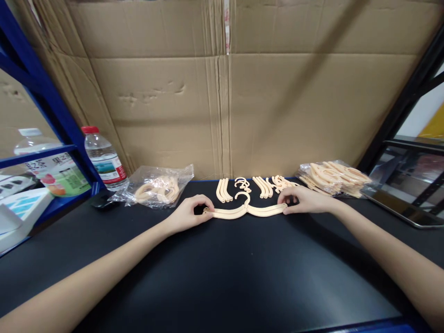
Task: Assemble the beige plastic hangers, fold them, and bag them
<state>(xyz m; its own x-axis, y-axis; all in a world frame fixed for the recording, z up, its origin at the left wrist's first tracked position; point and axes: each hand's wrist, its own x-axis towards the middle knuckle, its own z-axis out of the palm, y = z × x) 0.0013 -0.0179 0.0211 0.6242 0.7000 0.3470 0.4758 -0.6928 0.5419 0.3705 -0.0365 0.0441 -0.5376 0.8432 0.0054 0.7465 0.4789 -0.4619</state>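
Observation:
A cream plastic clothes hanger [230, 213] stretches between my hands over the black tabletop, its arms spread and its hook curving up and away from me. My left hand [190, 213] pinches the left arm's tip between thumb and fingers. At the opposite tip, my right hand [305, 200] is closed the same way. Just behind the hanger lie several loose arm pieces [224, 190] on the left, several hooks [242, 183] in the middle, and another row of arm pieces [263, 187] on the right. Beside that row is a small heap of cream pieces [281, 183].
A clear bag of curved cream parts [157, 188] lies left, near a red-capped water bottle [104, 159] and a dark computer mouse [102, 200]. On the right are a bag of hanger arms [335, 178] and a dark tablet-like panel [409, 206]. Cardboard [166, 101] stands behind.

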